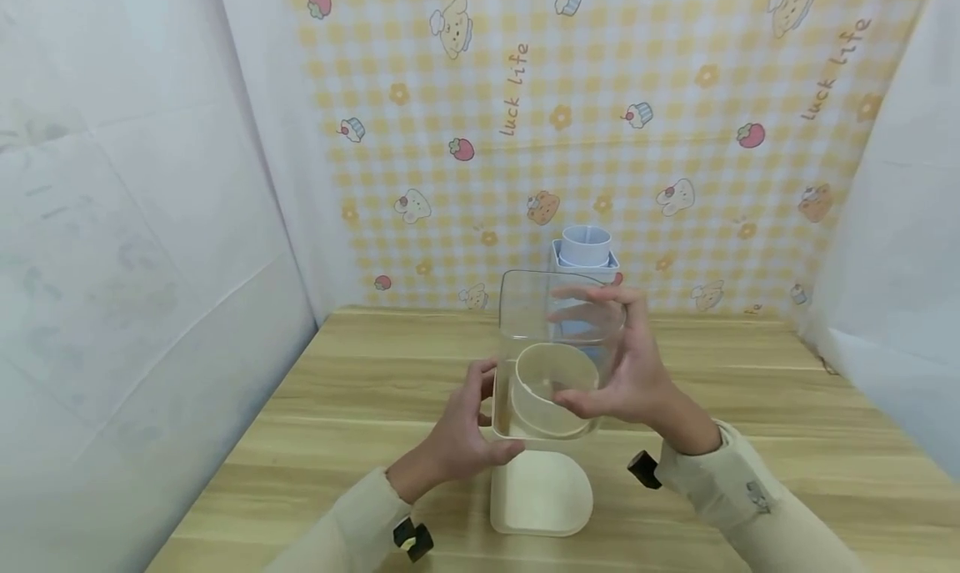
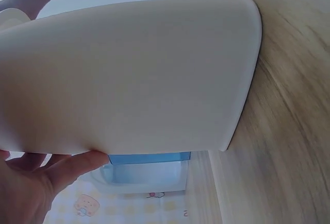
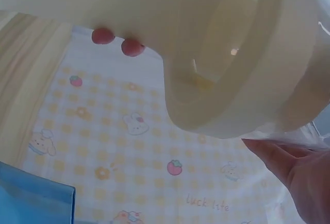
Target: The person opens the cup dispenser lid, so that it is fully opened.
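Note:
A cream-coloured stand (image 1: 498, 414) with a round ring-shaped cup (image 1: 540, 406) at its top rises from the wooden table. Its rounded base (image 1: 542, 498) shows below in the head view, and its tall side panel (image 2: 129, 80) fills the left wrist view. My left hand (image 1: 461, 435) grips the stand's left side near the top, thumb in front and fingers behind. With thumb and fingers spread wide, my right hand (image 1: 637, 373) holds a clear plastic container (image 1: 525, 306) around the ring. Fingertips (image 3: 132, 47) of my left hand show at the cream panel's edge.
Behind the clear container stands a similar blue holder (image 1: 586, 248), partly hidden. A yellow checked cloth (image 1: 420, 181) hangs at the back, and white sheets (image 1: 135, 264) hang at both sides of the wooden table (image 1: 337, 423).

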{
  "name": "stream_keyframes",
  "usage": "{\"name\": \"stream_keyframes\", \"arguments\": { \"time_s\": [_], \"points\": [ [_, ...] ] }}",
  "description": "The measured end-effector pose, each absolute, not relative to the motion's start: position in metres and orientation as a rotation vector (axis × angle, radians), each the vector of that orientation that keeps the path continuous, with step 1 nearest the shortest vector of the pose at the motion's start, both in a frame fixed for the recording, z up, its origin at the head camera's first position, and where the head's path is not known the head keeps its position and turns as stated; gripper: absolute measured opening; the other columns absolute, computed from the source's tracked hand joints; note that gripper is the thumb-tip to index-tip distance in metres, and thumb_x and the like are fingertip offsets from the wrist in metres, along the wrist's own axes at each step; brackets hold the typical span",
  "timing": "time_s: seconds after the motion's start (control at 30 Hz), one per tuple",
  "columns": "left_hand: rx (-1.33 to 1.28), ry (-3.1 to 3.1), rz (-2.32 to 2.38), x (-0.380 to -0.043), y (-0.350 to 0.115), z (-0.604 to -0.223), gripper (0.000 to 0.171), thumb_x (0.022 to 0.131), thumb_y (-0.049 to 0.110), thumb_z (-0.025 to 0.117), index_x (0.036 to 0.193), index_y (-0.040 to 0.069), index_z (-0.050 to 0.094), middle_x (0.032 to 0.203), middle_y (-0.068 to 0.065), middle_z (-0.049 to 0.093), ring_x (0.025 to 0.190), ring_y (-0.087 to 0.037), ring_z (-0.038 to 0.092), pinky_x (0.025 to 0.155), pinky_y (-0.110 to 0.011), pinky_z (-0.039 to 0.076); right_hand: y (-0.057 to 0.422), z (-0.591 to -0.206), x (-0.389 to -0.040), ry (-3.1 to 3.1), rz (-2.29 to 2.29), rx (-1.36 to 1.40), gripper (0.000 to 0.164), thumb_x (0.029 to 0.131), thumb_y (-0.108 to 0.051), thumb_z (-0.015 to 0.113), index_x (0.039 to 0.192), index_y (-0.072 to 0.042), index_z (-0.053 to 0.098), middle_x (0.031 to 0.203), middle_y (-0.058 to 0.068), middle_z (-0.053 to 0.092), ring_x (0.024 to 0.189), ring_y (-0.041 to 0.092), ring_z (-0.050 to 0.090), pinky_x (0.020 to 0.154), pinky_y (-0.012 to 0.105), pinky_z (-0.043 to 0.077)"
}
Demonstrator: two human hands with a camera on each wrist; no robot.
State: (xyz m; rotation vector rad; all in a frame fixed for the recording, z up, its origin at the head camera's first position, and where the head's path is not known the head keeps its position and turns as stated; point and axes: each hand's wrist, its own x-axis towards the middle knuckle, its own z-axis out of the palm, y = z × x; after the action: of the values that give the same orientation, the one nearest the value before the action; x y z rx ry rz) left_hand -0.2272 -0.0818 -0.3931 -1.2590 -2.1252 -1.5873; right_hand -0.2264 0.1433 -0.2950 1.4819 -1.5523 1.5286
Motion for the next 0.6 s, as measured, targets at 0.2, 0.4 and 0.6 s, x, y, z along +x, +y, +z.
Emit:
{"name": "stream_keyframes", "arguments": {
  "time_s": [0.2, 0.4, 0.6],
  "points": [
    [-1.264, -2.181, -1.714, -0.225, -0.0864, -0.3925, 0.092, 0.078, 0.05, 0.078, 0.145, 0.013, 0.027, 0.13, -0.013, 0.059, 0.115, -0.025, 0.058, 0.076, -0.034, 0.057, 0.1445, -0.2969, -0.2291, -1.639, 1.477, 1.435, 0.096, 0.075, -0.03, 0.088, 0.127, 0.013, 0.021, 0.136, 0.022, 0.05, 0.111, 0.027, 0.063, 0.083, 0.042, 0.057],
    [-1.209, -2.233, -1.707, -0.2237, -0.087, -0.3889, 0.102, 0.067, 0.019, 0.089, 0.147, 0.016, 0.026, 0.133, -0.01, 0.056, 0.12, -0.026, 0.055, 0.083, -0.034, 0.055, 0.1496, -0.2944, -0.2303, -1.759, 1.529, 1.365, 0.096, 0.077, -0.036, 0.086, 0.129, 0.013, 0.021, 0.134, 0.017, 0.054, 0.107, 0.026, 0.066, 0.083, 0.04, 0.057],
    [-1.188, -2.248, -1.751, -0.2239, -0.0865, -0.3892, 0.102, 0.065, 0.016, 0.089, 0.146, 0.019, 0.028, 0.136, -0.01, 0.054, 0.123, -0.027, 0.053, 0.085, -0.035, 0.055, 0.1528, -0.2928, -0.2249, -1.831, 1.583, 1.267, 0.094, 0.076, -0.034, 0.087, 0.13, 0.01, 0.025, 0.13, 0.011, 0.058, 0.105, 0.025, 0.067, 0.083, 0.037, 0.057]
  ]
}}
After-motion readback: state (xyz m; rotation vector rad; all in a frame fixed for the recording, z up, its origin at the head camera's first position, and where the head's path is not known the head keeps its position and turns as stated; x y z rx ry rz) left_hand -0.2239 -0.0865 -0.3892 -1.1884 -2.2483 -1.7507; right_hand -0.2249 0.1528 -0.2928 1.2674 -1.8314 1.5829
